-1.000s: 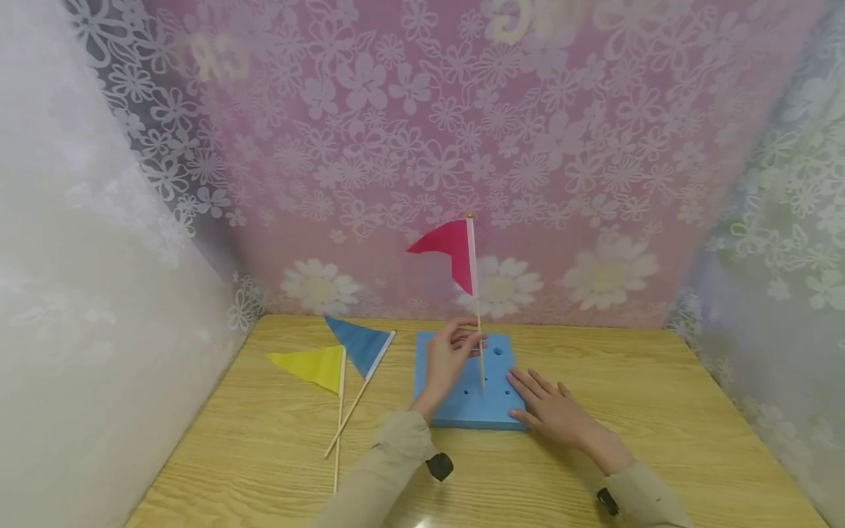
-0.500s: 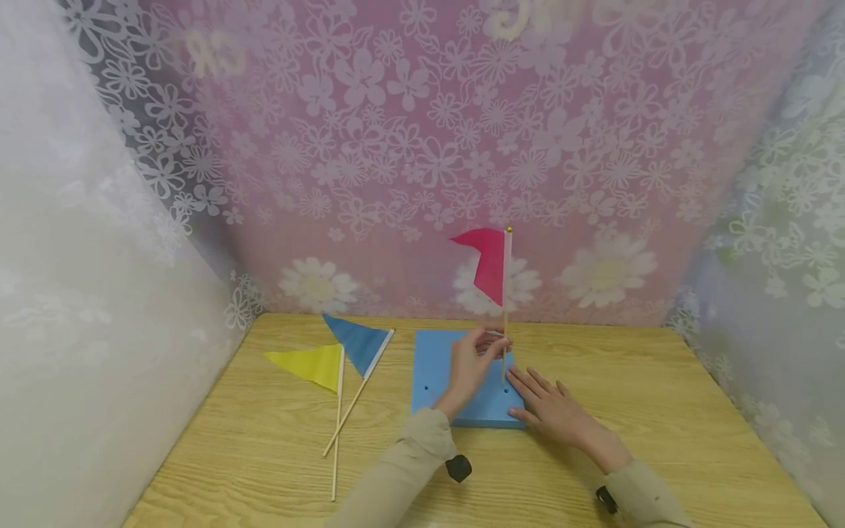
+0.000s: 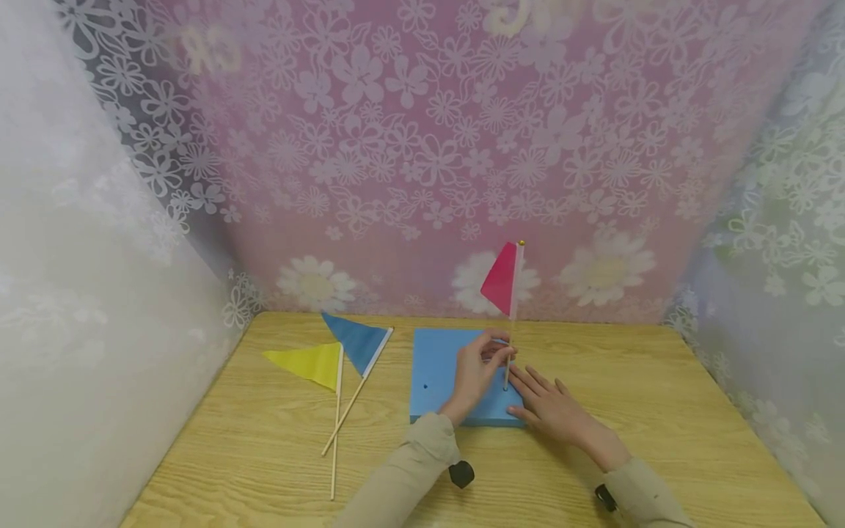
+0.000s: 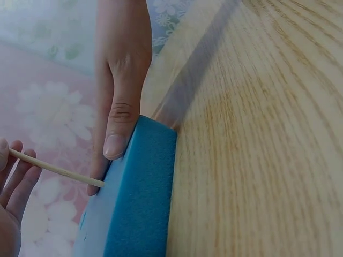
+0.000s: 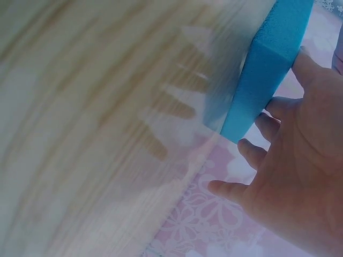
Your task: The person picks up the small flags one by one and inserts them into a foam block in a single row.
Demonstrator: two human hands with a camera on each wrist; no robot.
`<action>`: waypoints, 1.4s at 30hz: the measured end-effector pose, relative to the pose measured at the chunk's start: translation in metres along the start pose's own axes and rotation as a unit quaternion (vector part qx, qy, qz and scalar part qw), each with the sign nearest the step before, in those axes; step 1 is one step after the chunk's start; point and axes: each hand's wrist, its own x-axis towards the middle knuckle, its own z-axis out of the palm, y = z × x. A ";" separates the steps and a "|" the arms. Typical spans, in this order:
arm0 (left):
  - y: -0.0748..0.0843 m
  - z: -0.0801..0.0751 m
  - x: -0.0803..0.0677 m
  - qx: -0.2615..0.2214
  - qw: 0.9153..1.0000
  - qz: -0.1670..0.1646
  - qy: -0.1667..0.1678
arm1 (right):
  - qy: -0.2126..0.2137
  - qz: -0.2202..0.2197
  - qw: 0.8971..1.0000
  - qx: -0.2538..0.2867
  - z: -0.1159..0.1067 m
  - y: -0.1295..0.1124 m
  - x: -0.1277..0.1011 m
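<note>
Fingers of my left hand [image 3: 478, 367] pinch the thin wooden stick of the red triangular flag [image 3: 507, 312], upright in the blue square foam block [image 3: 439, 367] on the wooden table [image 3: 660, 411]; my right hand [image 3: 551, 407] presses flat, fingers spread, on the block's corner.

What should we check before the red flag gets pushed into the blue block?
1. Left hand pinches the stick of the red flag: ok.
2. Stick stands upright: ok.
3. Stick tip meets the blue foam block near its right edge: ok.
4. Tip lined up with a hole: cannot tell.
5. Right hand rests flat on the block's corner, steadying it: ok.
6. Fingers sit very close to the tip: not ok.
</note>
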 end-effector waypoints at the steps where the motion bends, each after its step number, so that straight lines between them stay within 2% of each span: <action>1: 0.000 0.000 -0.001 0.002 1.000 -0.004 -0.002 | -0.004 0.004 1.000 0.000 -0.001 -0.001 0.000; 5: 0.000 -0.001 -0.004 0.016 1.000 -0.017 -0.008 | -0.015 0.010 1.000 -0.007 -0.003 -0.002 0.001; 10: -0.002 -0.001 -0.008 0.049 0.998 -0.025 -0.008 | 0.003 -0.003 1.000 0.000 0.001 0.001 0.000; 16: -0.004 -0.001 -0.011 0.062 0.998 -0.031 -0.010 | 0.011 0.001 1.000 -0.009 0.007 0.004 -0.001; 25: -0.003 -0.001 -0.015 0.043 0.997 -0.056 -0.017 | 0.018 -0.011 1.000 -0.008 0.000 -0.005 -0.004; 38: -0.006 -0.003 -0.018 0.028 0.997 -0.065 -0.021 | 0.003 0.007 1.000 -0.013 0.004 -0.007 -0.005; 42: -0.004 -0.004 -0.019 0.039 0.997 -0.065 -0.023 | 0.016 -0.002 1.000 -0.010 0.005 -0.007 -0.006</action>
